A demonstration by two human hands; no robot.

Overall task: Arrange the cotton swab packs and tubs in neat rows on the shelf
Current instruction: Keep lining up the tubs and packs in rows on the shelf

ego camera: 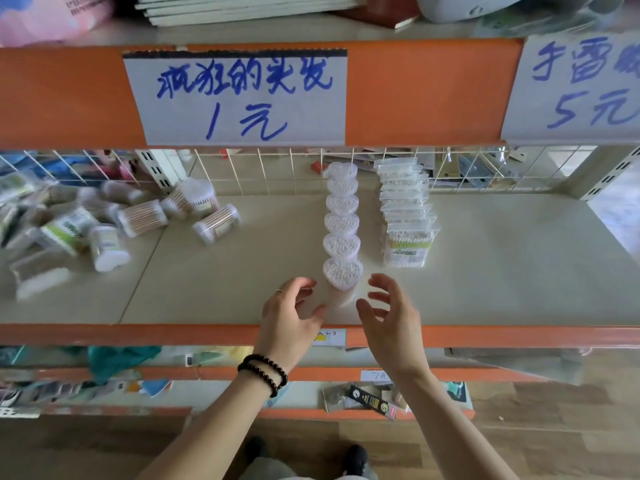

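- I see the shelf (485, 271), beige board with an orange front edge, wire grid (263, 171) at the back.
- Row of heart-shaped tubs (342, 223), six, upright, running front to back mid-shelf, each touching the next.
- Front tub (343, 271) stands nearest the edge, between my two hands.
- Left hand (289, 317) just left of the front tub, fingers curled loosely, grip apart, holding nothing; whether fingertips touch the tub I cannot tell. Ring on one finger, black bead bracelet (263, 374) on the wrist.
- Right hand (391, 317) just right of the front tub, fingers spread and relaxed, grip apart, clear of the tub.
- Row of flat swab packs (407, 220) just right of the tub row, standing on edge, overlapping front to back; the front pack (408, 247) shows a green label.
- Loose heap of round tubs and packs (86, 223) far left, lying on their sides, blurred.
- One round tub (216, 221) lies on its side between heap and heart row, well apart from the row.
- Handwritten price sign (235, 95) on the orange beam above; a second sign (585, 84) at right.
- Lower shelves below hold mixed goods, too blurred to name.
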